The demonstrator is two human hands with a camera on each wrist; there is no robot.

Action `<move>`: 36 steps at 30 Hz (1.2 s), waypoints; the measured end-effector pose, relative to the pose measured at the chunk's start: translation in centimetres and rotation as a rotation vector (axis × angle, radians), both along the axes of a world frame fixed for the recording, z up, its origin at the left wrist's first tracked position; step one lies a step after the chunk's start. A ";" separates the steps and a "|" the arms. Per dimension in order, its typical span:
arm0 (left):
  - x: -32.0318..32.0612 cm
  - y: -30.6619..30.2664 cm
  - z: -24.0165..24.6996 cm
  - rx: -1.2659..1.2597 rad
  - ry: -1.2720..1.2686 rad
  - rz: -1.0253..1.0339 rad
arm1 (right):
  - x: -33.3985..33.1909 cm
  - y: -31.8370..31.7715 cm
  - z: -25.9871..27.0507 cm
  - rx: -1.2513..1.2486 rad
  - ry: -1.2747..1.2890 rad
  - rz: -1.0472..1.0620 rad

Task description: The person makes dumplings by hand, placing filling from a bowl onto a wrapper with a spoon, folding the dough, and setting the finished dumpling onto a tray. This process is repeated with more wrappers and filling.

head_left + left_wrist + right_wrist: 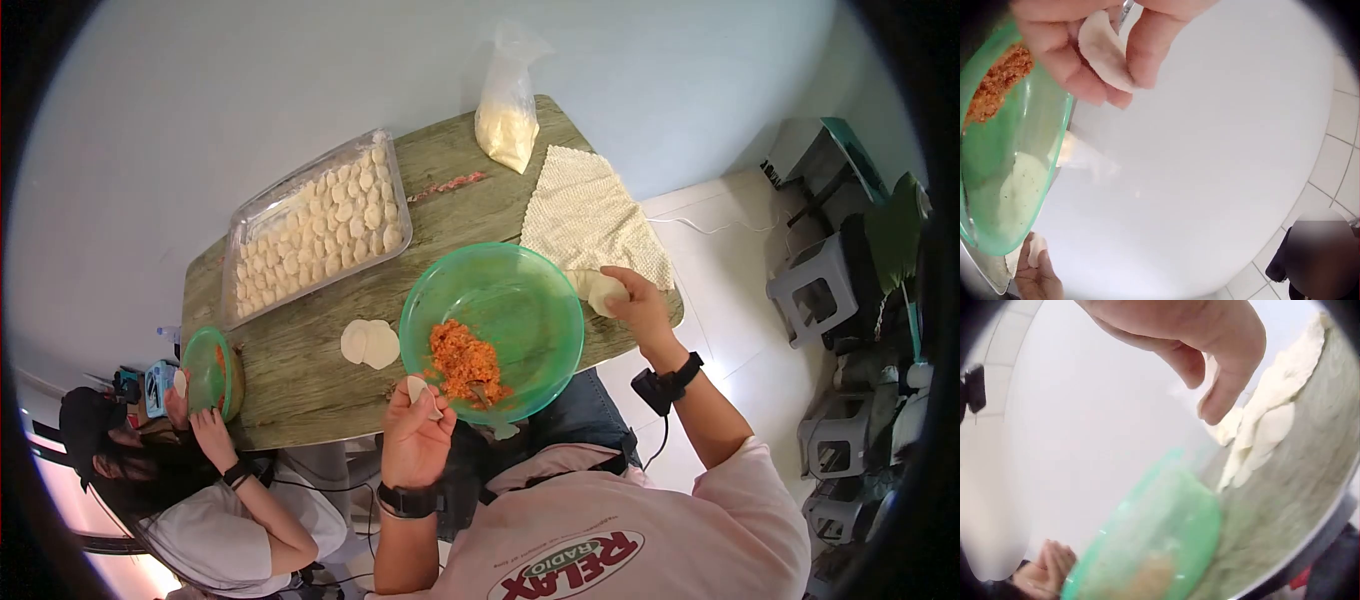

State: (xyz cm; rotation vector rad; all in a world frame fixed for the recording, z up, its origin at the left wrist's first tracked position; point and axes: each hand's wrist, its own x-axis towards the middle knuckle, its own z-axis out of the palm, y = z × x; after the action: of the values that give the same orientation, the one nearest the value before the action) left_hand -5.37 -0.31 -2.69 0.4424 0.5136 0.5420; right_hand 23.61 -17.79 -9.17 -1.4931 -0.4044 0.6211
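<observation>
My left hand (413,447) pinches a folded dumpling (1102,53) between thumb and fingers, at the near left rim of a large green bowl (545,385). Orange-red minced filling (462,362) lies in the bowl's left part, with the end of a utensil in it. Past the bowl's right side, my right hand (640,308) pinches a round white dough wrapper (607,292) by its edge. More wrappers (1274,428) lie overlapping on the table below that hand. Left of the bowl is another small group of round wrappers (368,343).
A metal tray (228,290) with rows of dumplings stands at the back left. Behind the bowl are a plastic bag of pale powder (506,125) and a cream textured cloth (590,210). At the table's left end, another person (230,500) works over a smaller green bowl (207,340).
</observation>
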 end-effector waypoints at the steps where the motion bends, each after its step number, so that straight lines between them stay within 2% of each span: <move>1: 0.0 -0.2 0.0 0.000 0.002 0.001 | -0.1 0.3 -0.2 -0.097 -0.138 -0.034; 2: 0.1 -0.5 0.2 0.007 0.018 0.003 | -0.2 0.6 -0.4 -0.192 -0.276 -0.067; 3: 0.2 -0.5 0.4 0.015 0.032 0.007 | -0.4 0.8 0.1 -0.188 -0.277 -0.066; 5: 0.0 -0.5 0.6 0.021 0.026 0.018 | -1.1 0.7 1.6 -0.355 -0.646 -0.183; 6: -0.2 -0.6 0.6 0.023 0.022 0.023 | -1.6 0.7 2.3 -0.356 -0.643 -0.179; 8: -0.6 -0.7 0.2 0.018 0.012 0.042 | -2.7 0.6 3.8 -0.154 -0.761 -0.245; 9: -0.9 -0.8 0.0 0.016 -0.002 0.057 | -3.5 0.4 4.8 -0.150 -0.756 -0.237; 13: -1.5 -1.1 -1.2 0.039 0.015 0.101 | -7.1 0.1 8.1 0.044 -0.971 0.311; 14: -1.5 -1.2 -1.3 0.053 0.022 0.110 | -8.2 0.5 8.2 0.046 -0.970 0.315; 16: -1.5 -1.4 -1.2 0.067 0.028 0.122 | -10.3 1.2 8.4 0.080 -1.031 0.583; 19: -1.7 -1.7 -0.7 0.076 0.034 0.124 | -11.9 2.1 8.8 0.026 -1.073 0.700; 26: -2.7 -1.9 -0.6 -0.035 0.000 0.127 | -12.9 3.9 7.4 -0.011 -1.116 0.746; 28: -2.9 -2.0 -0.8 -0.041 -0.012 0.124 | -12.7 4.4 7.0 -0.014 -1.097 0.608; 29: -3.1 -2.0 -1.1 -0.037 -0.028 0.109 | -12.5 4.5 7.1 -0.015 -1.099 0.613; 31: -3.3 -2.0 -1.4 -0.033 -0.045 0.105 | -12.0 4.5 7.4 0.087 -0.829 0.405; 32: -3.4 -2.0 -1.5 -0.041 -0.041 0.106 | -11.8 4.4 7.7 0.086 -0.828 0.412; 34: -3.4 -2.0 -1.6 -0.053 -0.038 0.105 | -11.4 4.0 8.4 0.031 -0.757 0.283; 36: -3.4 -2.1 -1.8 -0.053 -0.029 0.102 | -11.3 3.8 7.9 -0.024 -0.758 0.284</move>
State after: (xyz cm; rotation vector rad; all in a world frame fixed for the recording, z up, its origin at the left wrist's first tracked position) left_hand -8.74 -2.41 -4.47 0.3581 0.5235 0.6309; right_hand 12.32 -14.03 -1.23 -1.6748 -1.2089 0.2507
